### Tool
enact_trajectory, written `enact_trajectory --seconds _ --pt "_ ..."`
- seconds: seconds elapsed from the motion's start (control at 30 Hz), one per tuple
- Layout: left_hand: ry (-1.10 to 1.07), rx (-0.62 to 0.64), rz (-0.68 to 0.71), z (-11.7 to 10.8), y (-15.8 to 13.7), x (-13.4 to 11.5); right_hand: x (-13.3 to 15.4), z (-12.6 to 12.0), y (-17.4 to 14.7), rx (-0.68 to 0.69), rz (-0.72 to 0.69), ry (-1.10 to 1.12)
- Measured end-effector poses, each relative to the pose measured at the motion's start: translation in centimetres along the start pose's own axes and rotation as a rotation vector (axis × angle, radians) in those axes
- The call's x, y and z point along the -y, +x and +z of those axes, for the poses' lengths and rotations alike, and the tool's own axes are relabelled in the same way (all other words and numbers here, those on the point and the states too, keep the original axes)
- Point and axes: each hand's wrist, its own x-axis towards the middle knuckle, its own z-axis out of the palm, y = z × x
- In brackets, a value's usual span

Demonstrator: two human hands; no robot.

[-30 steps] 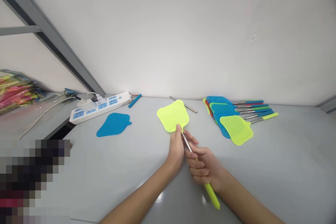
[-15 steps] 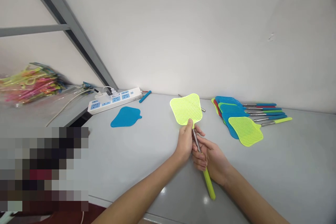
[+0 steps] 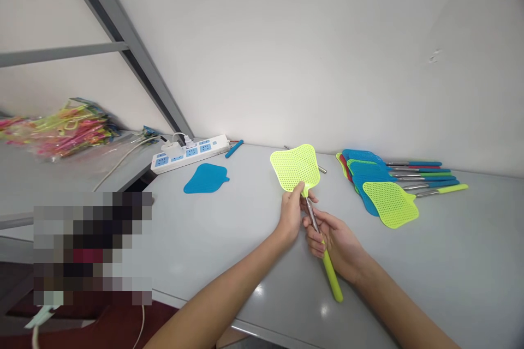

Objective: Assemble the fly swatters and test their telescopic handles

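Note:
Both of my hands are on one yellow-green fly swatter (image 3: pixel 295 168), held tilted above the grey table. My left hand (image 3: pixel 292 211) pinches it where the perforated head meets the metal rod, thumb on top. Lower down, my right hand (image 3: pixel 333 240) wraps its fingers round the rod and the top of the yellow-green grip. Behind the swatter's head a thin metal rod (image 3: pixel 322 169) lies on the table, partly covered. To the right is a pile of fly swatters (image 3: pixel 370 174) in blue, green, red and yellow, with a yellow-green one (image 3: pixel 392 204) in front.
A loose blue swatter head (image 3: pixel 207 178) and a blue grip (image 3: pixel 234 149) lie to the left. The white power strip (image 3: pixel 190 154) has plugs and cables in it. Plastic bags of colourful items (image 3: pixel 77 128) rest on a surface at far left. The white wall (image 3: pixel 327 65) bounds the table's back.
The whole view has shifted, so things appear slightly further right. My hands keep the same hold on the yellow-green swatter, with little other visible movement.

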Motion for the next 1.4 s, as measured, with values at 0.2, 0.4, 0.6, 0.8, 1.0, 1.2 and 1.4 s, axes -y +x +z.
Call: enact_trajectory --seconds 0.2,0.4,0.6,0.8,1.0,1.2,1.4 --pt "0.062 -0.047 0.078 -0.1 0.2 0.0 -0.1 -0.4 0.1 0.013 -0.017 0.008" --pt "0.059 -0.047 0.112 -0.3 0.5 -0.3 0.2 -0.7 0.0 0.022 -0.093 0.047" --pt "0.018 -0.082 0.181 -1.0 1.2 -0.9 2.1 -0.3 -0.6 0.064 -0.063 0.264" --pt "0.005 -0.039 0.228 -1.3 1.4 -1.5 3.1 -0.7 -1.2 0.1 -0.151 0.341" --pt "0.041 0.017 0.234 -1.0 1.1 -1.3 3.1 -1.6 -1.3 0.047 -0.322 0.314" --pt "0.091 0.098 0.249 -0.7 0.6 -1.1 3.3 -1.7 -1.4 0.009 -0.406 0.25" --pt "0.188 0.183 0.221 0.0 0.2 -1.0 3.7 -1.3 -1.6 -0.056 -0.535 0.164"
